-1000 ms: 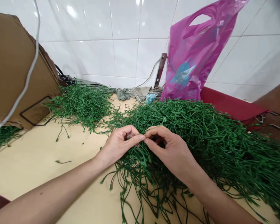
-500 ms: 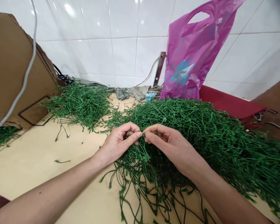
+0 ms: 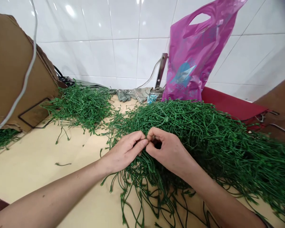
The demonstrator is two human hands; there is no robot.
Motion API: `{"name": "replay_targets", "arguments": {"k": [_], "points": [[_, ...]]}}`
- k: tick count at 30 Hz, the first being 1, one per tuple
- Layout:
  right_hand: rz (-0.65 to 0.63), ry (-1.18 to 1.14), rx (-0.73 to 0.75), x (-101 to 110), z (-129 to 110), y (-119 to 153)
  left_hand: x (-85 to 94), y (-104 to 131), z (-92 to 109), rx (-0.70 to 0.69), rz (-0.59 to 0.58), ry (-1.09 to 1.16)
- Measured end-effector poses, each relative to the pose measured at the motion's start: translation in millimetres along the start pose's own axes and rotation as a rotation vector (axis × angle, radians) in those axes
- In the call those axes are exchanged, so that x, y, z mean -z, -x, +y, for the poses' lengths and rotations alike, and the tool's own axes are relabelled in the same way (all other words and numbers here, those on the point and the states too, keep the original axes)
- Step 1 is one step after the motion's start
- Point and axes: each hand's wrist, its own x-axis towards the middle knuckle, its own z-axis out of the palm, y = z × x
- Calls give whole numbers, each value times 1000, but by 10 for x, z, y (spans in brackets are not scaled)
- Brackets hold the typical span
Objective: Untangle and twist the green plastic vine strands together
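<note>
Over the near edge of a large heap of thin green stems (image 3: pixel 178 117), which look like artificial plant pieces with small forked tips, my two hands meet fingertip to fingertip. My left hand (image 3: pixel 124 152) is closed in a pinch, thumb against the bent forefinger. Facing it, my right hand (image 3: pixel 167 152) pinches too, its thumb and forefinger making a ring. A green stem seems to be gripped between them, though the fingers mostly cover it. Loose stems (image 3: pixel 142 196) spill down below my hands over the tan tabletop (image 3: pixel 85 190).
A smaller heap of stems (image 3: pixel 83 106) lies left, beside a cardboard box (image 3: pixel 11 63) with a white cable (image 3: pixel 26 79) in front. Behind stand a purple plastic bag (image 3: pixel 192 53) and a metal strip (image 3: pixel 161 70) against the tiled wall. A red object (image 3: pixel 235 104) is at right.
Both hands have come slightly lower and closer together. The right fingers have curled in more tightly, and the stem tips seen under the left fingers are now covered.
</note>
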Motion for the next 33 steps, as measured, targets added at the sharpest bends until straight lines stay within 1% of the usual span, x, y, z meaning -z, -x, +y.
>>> {"name": "replay_targets", "arguments": {"k": [2, 4, 5, 7, 10, 13, 17, 20, 24, 27, 30, 33], "points": [[-8, -37, 5, 12, 88, -47, 5, -7, -16, 53, -25, 118], [-5, -89, -5, 48, 168, -99, 21, -10, -47, 77, -28, 268], [-4, -112, -8, 70, 192, -121, 30, -11, -63, 82, -16, 322], [-16, -154, -7, 110, 191, -146, 44, -17, -89, 83, 29, 358], [-58, -217, -22, 131, 99, -136, 43, -37, -102, 80, 88, 342], [-98, -256, -62, 105, 26, -104, 32, -50, -95, 69, 124, 305], [-108, -290, -111, 73, 48, -85, 32, -38, -91, 77, 105, 285], [-91, -290, -132, 84, 54, -83, 37, -25, -99, 48, 89, 268], [-82, -316, -125, 91, 14, -73, 35, -18, -117, 0, 123, 212], [-80, -306, -133, 67, 18, -66, 27, -22, -132, 8, 122, 203], [-71, -260, -103, 39, 52, -66, 24, -29, -134, -9, 124, 181], [-43, -181, -51, 10, 65, -64, 27, -36, -115, -58, 141, 66]]}}
